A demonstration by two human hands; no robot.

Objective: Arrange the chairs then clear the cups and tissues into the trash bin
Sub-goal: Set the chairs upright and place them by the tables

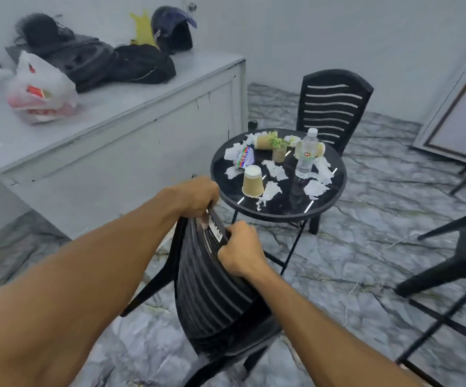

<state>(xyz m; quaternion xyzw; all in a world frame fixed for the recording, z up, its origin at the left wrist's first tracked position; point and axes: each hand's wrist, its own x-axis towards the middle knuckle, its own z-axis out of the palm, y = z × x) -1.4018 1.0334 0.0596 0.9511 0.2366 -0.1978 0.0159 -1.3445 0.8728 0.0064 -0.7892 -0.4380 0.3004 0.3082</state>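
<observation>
Standing by, I see the person's left hand (198, 198) and right hand (240, 250), each grip clamped on the top edge of the black slatted plastic chair (212, 297), at 7 o'clock from the round black glass bench (290, 199). This bench carries brown paper cups (252, 181) and crumpled white tissues (275, 170).

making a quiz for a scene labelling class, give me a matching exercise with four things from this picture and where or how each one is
Things:
1. nearest black chair
2. front paper cup
3. water bottle
4. plastic bag

States:
a. lies on the grey counter
b. stands upright on the round table
c. sits upside down on the round table
d. gripped at the top of its back by the left hand and right hand

Pairs: 1-d, 2-c, 3-b, 4-a
</observation>
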